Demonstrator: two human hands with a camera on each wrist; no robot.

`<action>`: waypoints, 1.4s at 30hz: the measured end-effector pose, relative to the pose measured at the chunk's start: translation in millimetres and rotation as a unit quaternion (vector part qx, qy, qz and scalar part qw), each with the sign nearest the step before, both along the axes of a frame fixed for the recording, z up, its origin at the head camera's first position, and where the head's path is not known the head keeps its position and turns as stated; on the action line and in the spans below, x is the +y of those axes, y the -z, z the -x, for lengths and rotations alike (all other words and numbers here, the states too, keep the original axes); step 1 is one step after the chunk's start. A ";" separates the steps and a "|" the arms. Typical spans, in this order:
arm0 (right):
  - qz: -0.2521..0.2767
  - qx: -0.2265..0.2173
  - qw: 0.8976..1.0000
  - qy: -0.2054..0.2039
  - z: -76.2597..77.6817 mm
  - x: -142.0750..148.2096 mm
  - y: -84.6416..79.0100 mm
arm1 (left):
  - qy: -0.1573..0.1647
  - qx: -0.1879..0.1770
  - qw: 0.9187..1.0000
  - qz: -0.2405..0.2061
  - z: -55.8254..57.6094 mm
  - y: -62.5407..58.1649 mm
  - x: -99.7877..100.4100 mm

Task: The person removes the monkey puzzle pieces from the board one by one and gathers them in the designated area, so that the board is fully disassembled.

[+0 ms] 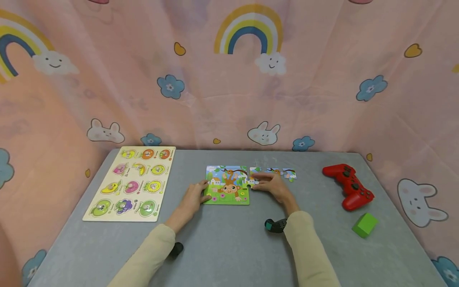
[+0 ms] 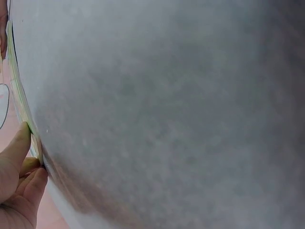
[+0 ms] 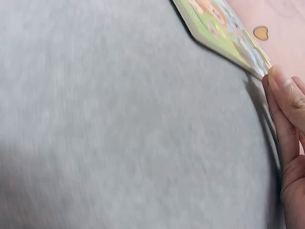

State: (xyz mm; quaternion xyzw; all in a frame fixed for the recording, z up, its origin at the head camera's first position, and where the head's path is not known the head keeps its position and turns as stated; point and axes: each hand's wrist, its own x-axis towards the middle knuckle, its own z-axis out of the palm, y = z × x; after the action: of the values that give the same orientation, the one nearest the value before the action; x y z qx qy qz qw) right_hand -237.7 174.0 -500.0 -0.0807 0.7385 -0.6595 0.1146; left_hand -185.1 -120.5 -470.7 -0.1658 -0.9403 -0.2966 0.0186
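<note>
A jigsaw puzzle [image 1: 226,195] with a monkey picture lies mid-table, with a notch at its right edge. My left hand [image 1: 191,197] grips the puzzle's left edge between thumb and fingers; the left wrist view shows the fingertips on that thin edge [image 2: 21,100]. My right hand [image 1: 277,187] pinches a puzzle piece [image 1: 252,182] beside the notch, and its fingers partly hide the piece. In the right wrist view the thumb and finger [image 3: 286,98] meet at the puzzle's corner side [image 3: 228,47]. Loose pieces [image 1: 289,173] lie just beyond the right hand.
A fruit peg board [image 1: 123,187] lies at the left of the grey table [image 1: 222,247]. On the right are a red game controller [image 1: 348,187] and a green block [image 1: 365,225]. A patterned pink cloth [image 1: 215,107] hangs behind the table.
</note>
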 end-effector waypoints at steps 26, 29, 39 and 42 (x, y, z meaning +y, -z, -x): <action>-0.086 -0.002 0.996 0.024 -4.4 29.2 -7.7 | 0.002 0.011 1.000 -0.003 -0.2 2.4 -0.1; -0.091 0.006 0.995 0.029 -4.4 30.1 -7.5 | 0.002 0.013 1.000 -0.003 -0.5 2.0 -0.3; -0.109 0.045 0.993 0.008 -7.2 27.7 -9.1 | -0.002 0.012 1.000 -0.002 -1.2 1.8 -0.3; -0.111 0.060 0.992 -0.001 -7.6 26.6 -9.4 | -0.001 0.013 1.000 -0.005 -0.9 3.1 -0.4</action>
State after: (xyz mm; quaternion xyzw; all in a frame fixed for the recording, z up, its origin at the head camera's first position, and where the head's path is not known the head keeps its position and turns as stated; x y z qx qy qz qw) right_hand -230.1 200.6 -490.6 -0.1074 0.8128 -0.5670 0.0793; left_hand -184.2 -120.9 -473.8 -0.1688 -0.9387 -0.2990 0.0322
